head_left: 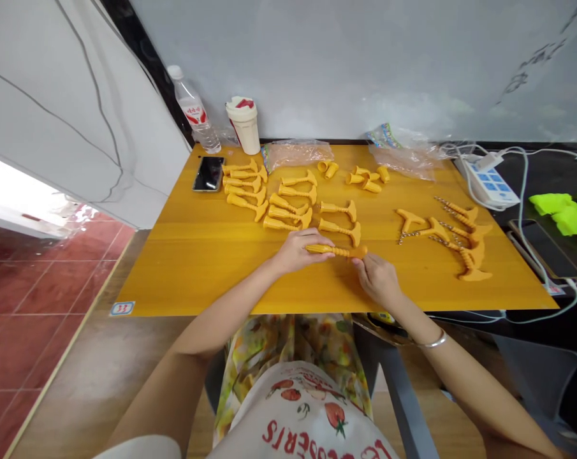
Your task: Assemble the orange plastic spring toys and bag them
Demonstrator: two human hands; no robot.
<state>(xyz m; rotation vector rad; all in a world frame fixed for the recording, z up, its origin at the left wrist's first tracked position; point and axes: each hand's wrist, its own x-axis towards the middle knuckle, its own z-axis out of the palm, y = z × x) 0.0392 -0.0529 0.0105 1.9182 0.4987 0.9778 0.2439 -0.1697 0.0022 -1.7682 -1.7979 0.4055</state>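
Note:
A yellow T-handled corkscrew (340, 250) is held level between my hands, a ribbed sleeve over its shaft. My left hand (295, 250) is closed around the sleeve end. My right hand (379, 278) pinches the T-handle at the other end. Just beyond lie several similar corkscrews with sleeves on, among them one close to my fingers (340, 231). To the right is a loose pile of corkscrews (472, 245) with bare metal spirals showing. Loose yellow sleeves (365, 178) lie farther back on the table.
The yellow tabletop (197, 274) ends close to my lap. Along its back edge stand a water bottle (196, 111), a white cup (245, 127) and clear plastic bags (298, 153). A phone (208, 174) lies at the left. A power strip (489, 182) with cables sits at the right.

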